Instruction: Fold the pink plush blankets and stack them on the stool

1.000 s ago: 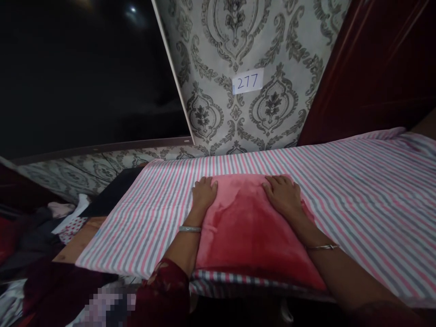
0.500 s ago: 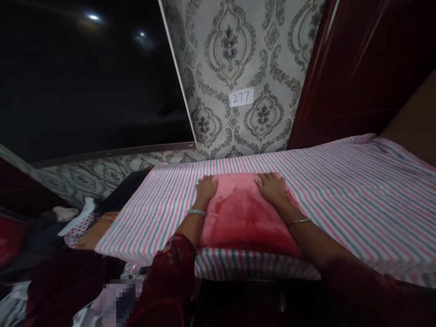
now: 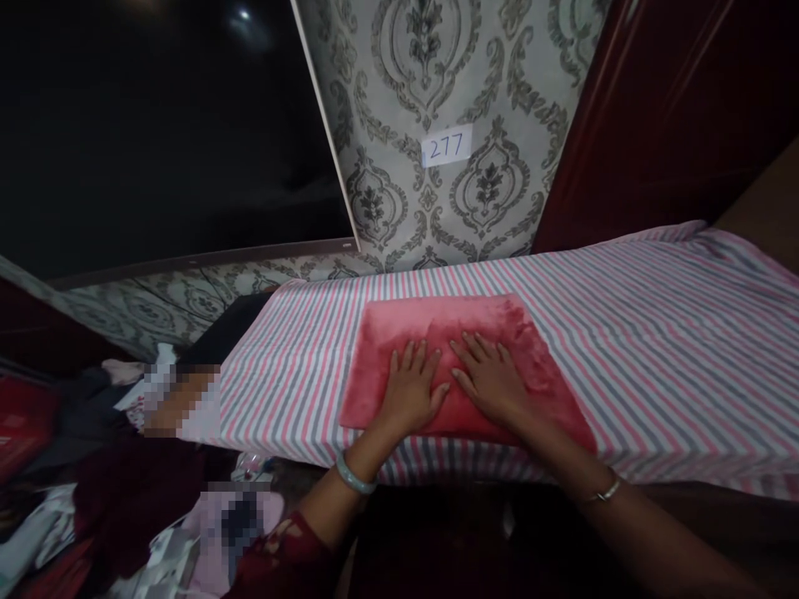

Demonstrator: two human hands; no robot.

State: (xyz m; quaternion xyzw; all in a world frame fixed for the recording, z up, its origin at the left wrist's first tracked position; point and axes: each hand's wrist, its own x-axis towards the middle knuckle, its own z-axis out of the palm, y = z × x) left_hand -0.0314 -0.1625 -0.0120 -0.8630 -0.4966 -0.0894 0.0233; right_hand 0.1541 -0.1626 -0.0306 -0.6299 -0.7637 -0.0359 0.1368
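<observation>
A plush pinkish-red cloth [image 3: 437, 312], roughly rectangular, lies flat on a table covered by a striped tablecloth [image 3: 649, 349]. My left hand [image 3: 412, 387] rests palm down on the cloth's left-centre part, fingers spread. Beside it, to the right, my right hand [image 3: 490, 374] also lies flat on the plush, its fingers apart. Neither hand grips anything. Darker and lighter patches show in the pile around the hands. Whether the cloth is folded in layers cannot be made out.
Behind the table is a patterned wall with a paper label [image 3: 446, 146] reading 277. A large dark screen [image 3: 168, 141] hangs at the left. A dark red glossy panel [image 3: 662, 116] stands at the right. Clothes [image 3: 131, 499] are heaped at the lower left.
Both hands have moved from the cloth's far corners toward its near middle and closer together. The cloth now shows its whole outline, and the view has shifted slightly.
</observation>
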